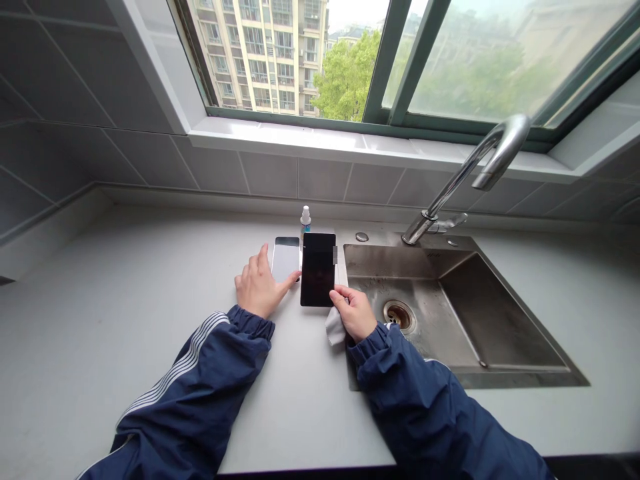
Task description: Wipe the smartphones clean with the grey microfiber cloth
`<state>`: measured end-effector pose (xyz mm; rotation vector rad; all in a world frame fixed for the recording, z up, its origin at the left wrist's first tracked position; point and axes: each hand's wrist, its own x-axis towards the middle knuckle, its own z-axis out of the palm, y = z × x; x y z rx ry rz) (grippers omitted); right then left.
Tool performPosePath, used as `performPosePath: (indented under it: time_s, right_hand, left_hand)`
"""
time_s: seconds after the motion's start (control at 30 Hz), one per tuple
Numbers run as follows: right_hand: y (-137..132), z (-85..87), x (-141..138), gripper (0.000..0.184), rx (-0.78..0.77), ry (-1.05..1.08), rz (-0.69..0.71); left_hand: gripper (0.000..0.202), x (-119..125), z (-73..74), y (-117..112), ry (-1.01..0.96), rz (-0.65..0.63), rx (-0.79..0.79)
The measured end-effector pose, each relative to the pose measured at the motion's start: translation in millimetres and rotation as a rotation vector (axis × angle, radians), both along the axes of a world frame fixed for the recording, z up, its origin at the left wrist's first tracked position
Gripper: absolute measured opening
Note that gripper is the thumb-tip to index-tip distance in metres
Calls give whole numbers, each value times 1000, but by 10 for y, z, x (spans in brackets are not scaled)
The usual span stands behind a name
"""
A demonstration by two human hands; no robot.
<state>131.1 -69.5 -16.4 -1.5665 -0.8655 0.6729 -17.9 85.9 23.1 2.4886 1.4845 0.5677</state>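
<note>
Mostly, we had a pale counter (125, 307) before us, set below a green-framed window (387, 73). A steel sink (530, 378) was let into it on the right, with a curved tap (457, 180) at the sink's back edge.

Two dark blue sleeves (210, 400) reached in from below. Of the hands, the right hand (354, 312) gripped a black tablet (318, 270) by its lower right corner, thumb on the front, just left of the sink. The left hand (260, 285) was unclenched, fingers spread around a smaller phone (286, 260) beside the tablet, thumb lying over the phone's lower end.

We judged the step in hand to be handling the tablet, dark face towards us, with the left hand placed at the phone. As we read it, any further move called for a steady hold on that one corner, and for keeping the tablet clear of the sink.

Below the right hand hung a grey cloth (335, 327); we could not tell whether the fingers held it. Behind the tablet stood a white-capped bottle (305, 217), its lower part hidden. We could not make out whether the tablet's bottom edge met the counter, nor whether the left thumb pressed the phone. A small blocky patch blurred the tablet's right edge.
</note>
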Motion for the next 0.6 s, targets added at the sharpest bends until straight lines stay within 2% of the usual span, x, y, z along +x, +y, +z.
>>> performPosePath:
  time_s: [0.1, 0.2, 0.3, 0.4, 0.6]
  right_hand:
    - [4, -13, 17, 37, 1, -18, -6]
    - [2, -10, 22, 38, 5, -28, -5]
    - [1, 0, 22, 38, 6, -39, -3]
    - [1, 6, 20, 39, 4, -49, -4]
    - [4, -3, 26, 41, -9, -61, -13]
  left_hand:
    - [106, 125, 81, 42, 117, 19, -38]
    - [110, 258, 185, 138, 173, 7, -191]
    - [119, 357, 255, 260, 182, -15, -337]
    - [125, 385, 261, 386, 106, -39, -442]
    - [95, 185, 215, 524, -145, -24, -535]
